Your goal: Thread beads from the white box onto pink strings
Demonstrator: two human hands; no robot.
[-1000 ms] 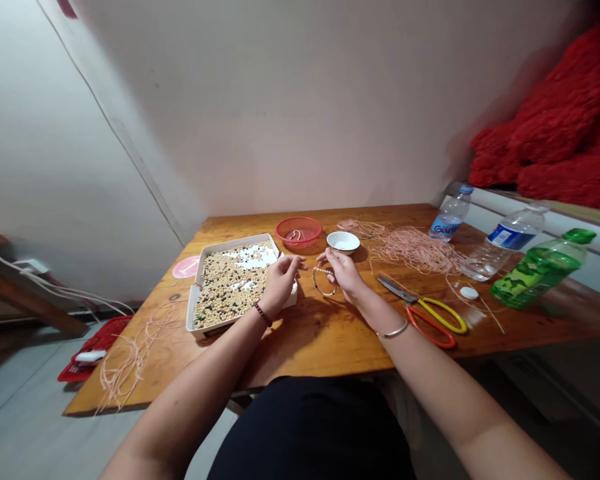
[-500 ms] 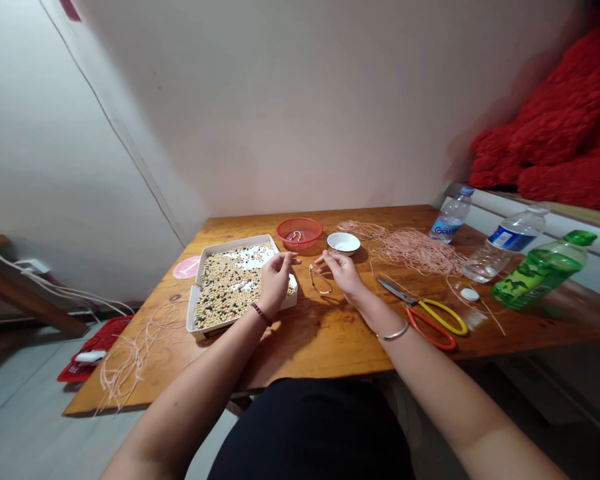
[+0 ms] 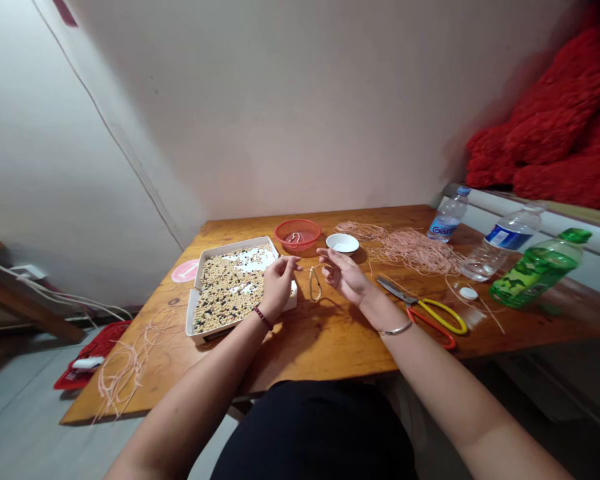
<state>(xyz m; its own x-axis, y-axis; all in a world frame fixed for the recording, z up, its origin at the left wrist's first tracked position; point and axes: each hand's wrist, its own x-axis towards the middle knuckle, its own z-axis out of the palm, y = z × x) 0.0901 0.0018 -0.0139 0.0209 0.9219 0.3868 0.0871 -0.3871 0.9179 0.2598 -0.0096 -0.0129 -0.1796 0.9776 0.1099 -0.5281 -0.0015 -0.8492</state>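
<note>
A small loop of pale beads with some dark ones, a beaded bracelet (image 3: 316, 288), hangs between my hands above the wooden table. My left hand (image 3: 280, 280) pinches the cord at one side of it, beside the right edge of a white box (image 3: 193, 312) of cream and dark beads. On the other side, my right hand (image 3: 345, 272) is closed on the cord with thumb and forefinger, its other fingers loosely curled. The cord between the fingertips is thin and hard to make out.
Behind my hands are a red basket (image 3: 298, 235) and a white bowl (image 3: 343, 244). To the right lie scissors (image 3: 415, 303), pink cord (image 3: 413, 250), a white cap (image 3: 469, 293) and bottles (image 3: 543, 270). More cord (image 3: 125, 370) lies at the left edge of the wooden table (image 3: 330, 353).
My right hand has turned, its fingers now more spread and its palm more visible. The bracelet now hangs as a narrower, more upright loop. The view has shifted slightly.
</note>
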